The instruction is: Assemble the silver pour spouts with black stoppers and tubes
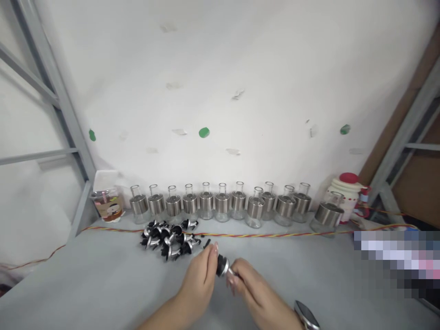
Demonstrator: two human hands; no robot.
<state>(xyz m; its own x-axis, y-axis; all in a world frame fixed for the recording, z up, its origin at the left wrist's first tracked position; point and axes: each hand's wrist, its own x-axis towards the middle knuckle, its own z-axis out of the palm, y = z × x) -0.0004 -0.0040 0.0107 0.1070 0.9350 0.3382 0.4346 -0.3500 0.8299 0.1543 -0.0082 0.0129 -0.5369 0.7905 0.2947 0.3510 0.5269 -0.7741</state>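
In the head view, a black and silver pourer spout (222, 266) is held between my two hands over the grey table. My left hand (199, 275) is closed on its black end, where a dark strip also shows above the fingers. The fingers of my right hand (249, 282) pinch the narrow silver end. A heap of similar pourer spouts (168, 238) lies just beyond my left hand. Behind stands a row of glass bottles (222, 204) with steel collars, their necks uncovered.
A twisted red and yellow cord (254, 235) crosses the table (113, 275) before the bottles. At the back left stands a plastic cup (108, 204); a white jug with a red lid (347, 192) is at the right. Metal frame posts flank both sides, with a white wall behind.
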